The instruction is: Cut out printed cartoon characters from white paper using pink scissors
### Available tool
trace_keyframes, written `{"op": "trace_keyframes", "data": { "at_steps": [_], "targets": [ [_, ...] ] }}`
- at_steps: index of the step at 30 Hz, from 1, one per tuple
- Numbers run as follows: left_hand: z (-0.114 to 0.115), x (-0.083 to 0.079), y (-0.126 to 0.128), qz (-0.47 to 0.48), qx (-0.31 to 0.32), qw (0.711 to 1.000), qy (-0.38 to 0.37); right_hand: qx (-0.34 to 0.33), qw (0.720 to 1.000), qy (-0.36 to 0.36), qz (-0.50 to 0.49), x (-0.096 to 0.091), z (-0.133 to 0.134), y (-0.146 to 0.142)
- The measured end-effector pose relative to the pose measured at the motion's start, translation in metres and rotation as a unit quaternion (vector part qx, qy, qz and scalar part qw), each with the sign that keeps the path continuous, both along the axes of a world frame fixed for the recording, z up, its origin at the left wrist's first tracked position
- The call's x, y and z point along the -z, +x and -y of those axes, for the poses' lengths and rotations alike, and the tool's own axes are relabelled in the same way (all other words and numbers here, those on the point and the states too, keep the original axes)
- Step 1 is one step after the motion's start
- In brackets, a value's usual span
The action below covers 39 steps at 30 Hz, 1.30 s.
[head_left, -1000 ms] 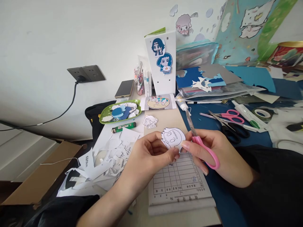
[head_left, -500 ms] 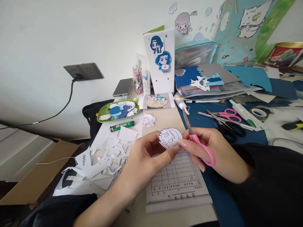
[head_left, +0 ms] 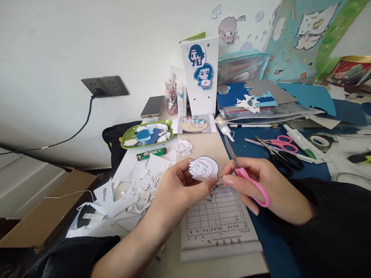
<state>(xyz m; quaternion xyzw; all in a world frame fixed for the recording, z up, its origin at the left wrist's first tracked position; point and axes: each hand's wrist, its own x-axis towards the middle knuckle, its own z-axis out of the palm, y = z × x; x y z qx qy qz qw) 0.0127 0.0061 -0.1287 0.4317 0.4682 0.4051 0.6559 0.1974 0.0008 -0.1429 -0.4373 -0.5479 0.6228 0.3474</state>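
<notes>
My left hand [head_left: 176, 193] pinches a paper cutout [head_left: 204, 168] of a cartoon head drawn in black outline, its thumb on the lower edge. To the right, my right hand [head_left: 252, 181] is closed around pink-handled scissors [head_left: 252, 185], whose blades point up and away from me. The right fingertips are just apart from the cutout. Below both hands lies a printed form pad [head_left: 214, 227] with a table grid. Another outlined cutout [head_left: 183, 147] of a figure rests flat just beyond my left hand.
Paper scraps [head_left: 142, 189] pile up on the left, near a green lighter [head_left: 151, 153] and a green tray [head_left: 124, 142] of cutouts. Black-handled scissors [head_left: 286, 162], a second pink pair [head_left: 285, 143] and a glue bottle [head_left: 226, 130] lie to the right. A white stand [head_left: 199, 102] rises behind.
My right hand with the scissors has drawn slightly right, away from the cutout. The cutout in my left hand has shifted a little left and turned.
</notes>
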Motion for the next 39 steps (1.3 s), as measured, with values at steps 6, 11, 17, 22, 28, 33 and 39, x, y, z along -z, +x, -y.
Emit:
{"op": "trace_keyframes", "data": {
  "at_steps": [6,11,17,22,28,33,39],
  "targets": [
    [0.0,0.0,-0.002,0.057,-0.047,0.997,0.013,-0.088,0.992,0.02,0.086,-0.008,0.005,0.003],
    [0.0,-0.001,-0.003,0.081,-0.042,0.996,-0.01,-0.164,0.977,0.023,0.135,-0.008,0.003,0.005],
    [0.001,-0.002,-0.001,0.079,-0.004,0.997,-0.009,-0.178,0.968,0.06,0.165,-0.006,0.005,0.006],
    [0.001,-0.004,0.001,0.063,0.004,0.998,-0.021,-0.163,0.969,0.077,0.167,-0.005,0.007,0.007],
    [0.004,-0.005,0.002,0.05,0.006,0.999,-0.02,-0.146,0.973,0.077,0.161,-0.004,0.01,0.007],
    [0.005,-0.006,0.003,0.049,0.001,0.998,-0.031,-0.135,0.972,0.079,0.174,-0.005,0.012,0.007],
    [0.005,-0.008,0.003,0.044,-0.007,0.998,-0.042,-0.171,0.963,0.08,0.191,-0.007,0.01,0.008]
  ]
}}
